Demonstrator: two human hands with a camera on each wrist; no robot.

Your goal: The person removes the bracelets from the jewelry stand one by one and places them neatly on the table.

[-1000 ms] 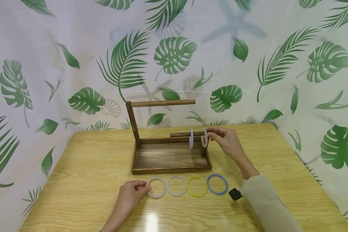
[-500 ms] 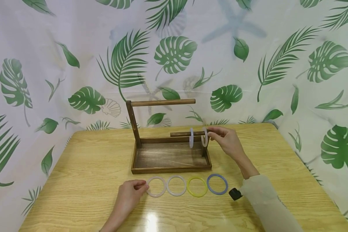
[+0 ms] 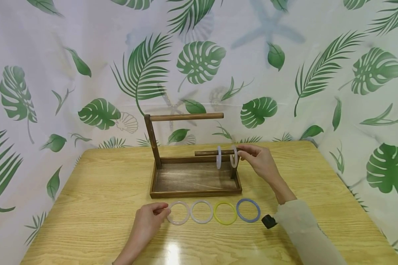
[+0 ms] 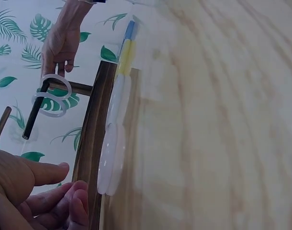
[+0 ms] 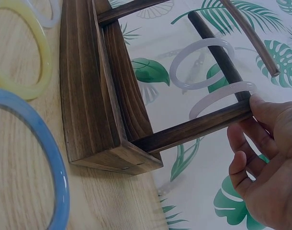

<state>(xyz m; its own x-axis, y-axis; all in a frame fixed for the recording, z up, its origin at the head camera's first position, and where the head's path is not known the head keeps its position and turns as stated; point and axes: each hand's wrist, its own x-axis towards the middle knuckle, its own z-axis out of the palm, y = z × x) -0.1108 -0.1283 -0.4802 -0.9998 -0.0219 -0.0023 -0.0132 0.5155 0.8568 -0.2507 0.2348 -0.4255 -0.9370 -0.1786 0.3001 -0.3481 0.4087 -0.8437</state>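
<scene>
In the head view, my left hand [image 3: 148, 221] is beside a pale pink bangle [image 3: 178, 223], the leftmost of a row on the table. The left wrist view shows its thumb [image 4: 50, 173] and fingertips apart from each other, with nothing between them. My right hand [image 3: 260, 162] grips the top of the short post [image 5: 194, 125] of a dark wooden rack [image 3: 195, 193], thumb on one side and fingers on the other. On the rack's lower bar [image 5: 218, 57] hang a pale lilac bangle [image 3: 219, 158] and a pale pinkish bangle [image 5: 218, 93], the latter right by my right thumb.
The row continues rightward with a whitish bangle [image 3: 202, 223], a yellow bangle [image 3: 225, 223] and a blue bangle [image 3: 248, 221]. A taller post carries the rack's upper bar [image 3: 187, 117]. Behind the wooden table [image 3: 109, 184] hangs a leaf-patterned cloth [image 3: 96, 73].
My left hand has let go of the pale pink bangle and drawn slightly left from it; that bangle now lies flat. My right hand and the hanging bangles have stayed in place.
</scene>
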